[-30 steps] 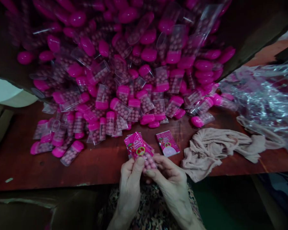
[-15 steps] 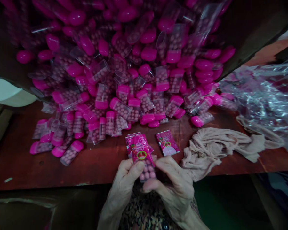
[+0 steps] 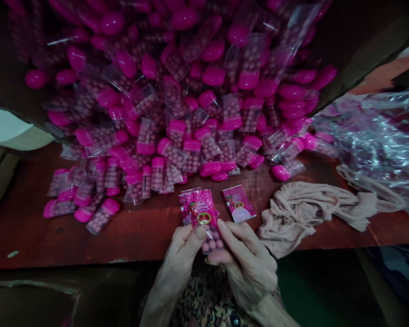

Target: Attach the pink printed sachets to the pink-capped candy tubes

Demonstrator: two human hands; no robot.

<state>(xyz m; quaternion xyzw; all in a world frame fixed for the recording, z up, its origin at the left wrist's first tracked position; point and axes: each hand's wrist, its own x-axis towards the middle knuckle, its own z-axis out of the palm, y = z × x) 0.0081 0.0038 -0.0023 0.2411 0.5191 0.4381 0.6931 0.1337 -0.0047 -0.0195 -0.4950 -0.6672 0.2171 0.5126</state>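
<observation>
Clear smooth plastic container (image 3: 211, 234), glossy pink plastic caps (image 3: 184, 18), shiny crinkled plastic film (image 3: 378, 136), rumpled matt cloth (image 3: 300, 206)

Lt dim | top cnrs dk | glare on plastic (image 3: 378, 136), R | slt blur

The red-brown table (image 3: 139, 236) carries a heap of clear, pink-capped containers (image 3: 176, 129) filled with pink balls. Nearer its front edge lie pink printed cards (image 3: 239, 203), a crumpled beige cloth (image 3: 306, 209) and a pale scrap (image 3: 12, 254).
</observation>
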